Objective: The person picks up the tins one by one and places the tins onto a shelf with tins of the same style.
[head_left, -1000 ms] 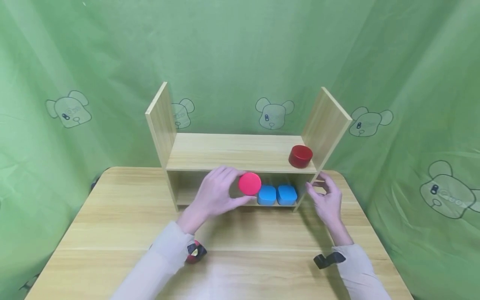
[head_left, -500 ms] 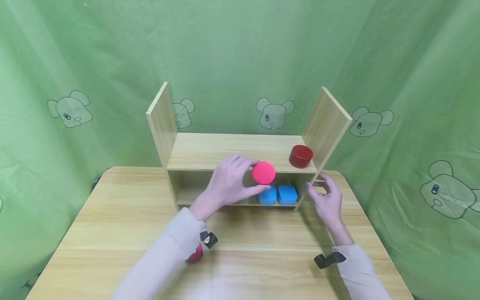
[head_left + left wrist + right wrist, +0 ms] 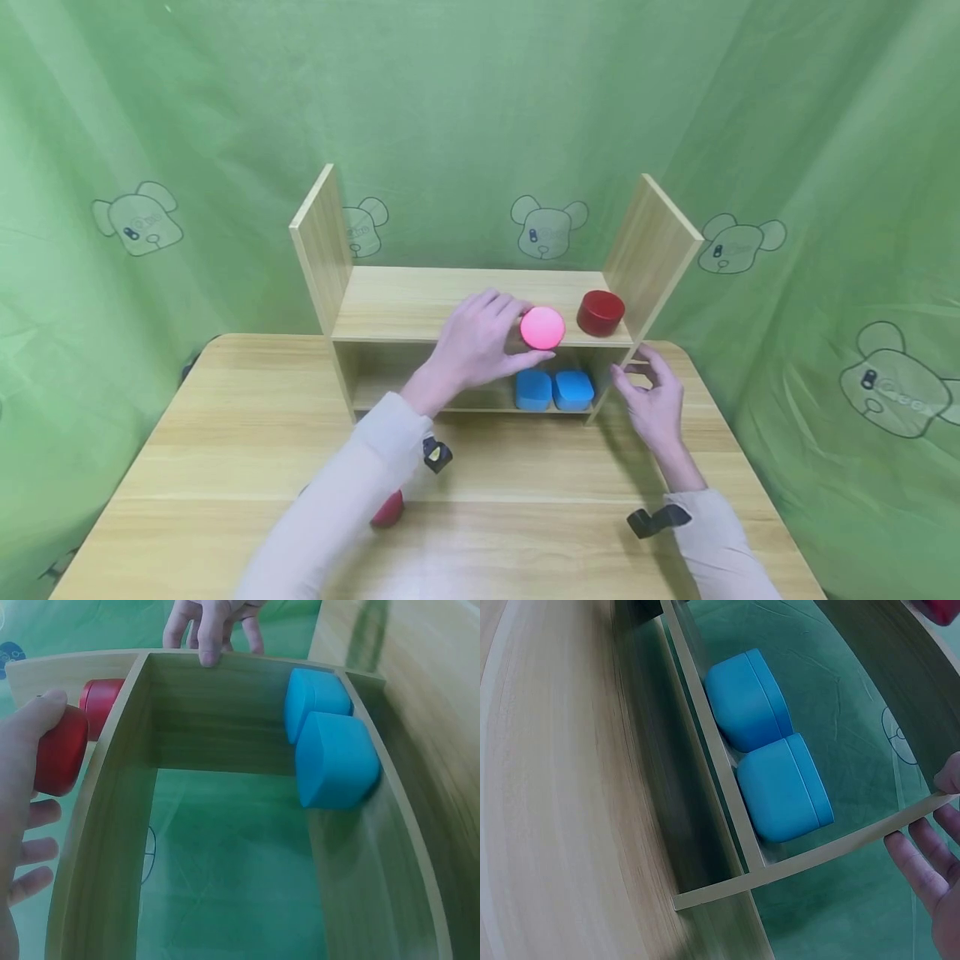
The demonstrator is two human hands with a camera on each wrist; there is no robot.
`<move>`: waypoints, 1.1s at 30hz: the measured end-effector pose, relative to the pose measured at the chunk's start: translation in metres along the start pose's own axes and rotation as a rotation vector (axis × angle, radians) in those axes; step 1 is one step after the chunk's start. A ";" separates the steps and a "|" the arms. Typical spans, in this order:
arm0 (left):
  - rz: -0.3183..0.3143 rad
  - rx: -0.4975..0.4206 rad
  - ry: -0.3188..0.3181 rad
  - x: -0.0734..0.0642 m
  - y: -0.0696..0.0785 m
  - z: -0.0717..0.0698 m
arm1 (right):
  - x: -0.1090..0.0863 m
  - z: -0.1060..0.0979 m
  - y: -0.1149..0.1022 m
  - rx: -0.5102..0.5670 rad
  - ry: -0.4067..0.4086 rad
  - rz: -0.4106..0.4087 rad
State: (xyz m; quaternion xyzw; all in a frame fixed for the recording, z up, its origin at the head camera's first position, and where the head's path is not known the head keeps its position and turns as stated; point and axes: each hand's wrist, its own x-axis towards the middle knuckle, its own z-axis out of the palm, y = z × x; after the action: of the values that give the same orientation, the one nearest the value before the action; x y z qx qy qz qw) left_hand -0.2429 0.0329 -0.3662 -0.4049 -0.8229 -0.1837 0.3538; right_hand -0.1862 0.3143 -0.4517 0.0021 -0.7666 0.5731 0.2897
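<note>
My left hand point(image 3: 480, 337) pinches a round red tin point(image 3: 543, 327) between thumb and fingers, its flat face toward the head camera. The tin overlaps the front edge of the upper board of a small wooden shelf point(image 3: 450, 304). To its right, a darker red round tin point(image 3: 601, 313) stands on that board beside the side panel. Two blue rounded-square boxes point(image 3: 533, 390) sit side by side on the lower level, at its right end. My right hand point(image 3: 656, 400) grips the right side panel point(image 3: 855, 841), the thumb at its edge and the fingers on its outer side.
Another red tin point(image 3: 388, 508) is on the wooden table point(image 3: 195, 450), partly hidden by the left sleeve. Tall side panels point(image 3: 322, 242) rise at both ends of the shelf. A green curtain point(image 3: 450, 125) with bear-face prints hangs behind and around the table.
My left hand has carried the red tin up and to the right, from in front of the lower level to the upper board's front edge. The right hand has stayed put.
</note>
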 end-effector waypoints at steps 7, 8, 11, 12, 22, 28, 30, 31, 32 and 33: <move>-0.037 0.014 -0.030 0.015 0.000 0.005 | 0.006 0.001 0.018 -0.024 0.015 0.013; -0.041 0.020 -0.041 0.016 0.000 0.006 | 0.006 0.001 0.018 -0.027 0.017 0.013; -0.052 0.032 -0.063 0.019 0.000 0.009 | 0.006 0.001 0.018 -0.031 0.017 0.011; -0.055 0.035 -0.068 0.019 0.000 0.010 | 0.006 0.001 0.018 -0.028 0.016 0.009; -0.097 0.064 -0.140 0.022 0.000 0.018 | 0.004 -0.002 0.018 -0.041 0.003 -0.016; -0.123 0.090 -0.175 0.025 0.001 0.020 | 0.004 -0.003 0.020 -0.044 0.000 -0.026; -0.131 0.100 -0.189 0.026 0.001 0.020 | 0.004 -0.003 0.019 -0.039 -0.001 -0.025; -0.136 0.106 -0.196 0.026 0.001 0.021 | 0.004 -0.003 0.019 -0.038 0.000 -0.023; -0.141 0.109 -0.202 0.027 0.001 0.021 | 0.004 -0.003 0.019 -0.032 0.000 -0.021; -0.147 0.112 -0.209 0.027 0.001 0.021 | 0.004 -0.003 0.019 -0.031 0.000 -0.019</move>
State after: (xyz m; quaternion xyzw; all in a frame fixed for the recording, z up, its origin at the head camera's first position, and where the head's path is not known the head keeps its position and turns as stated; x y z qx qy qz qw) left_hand -0.2625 0.0604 -0.3607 -0.3400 -0.8916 -0.1200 0.2738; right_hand -0.1949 0.3244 -0.4657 0.0046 -0.7754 0.5582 0.2953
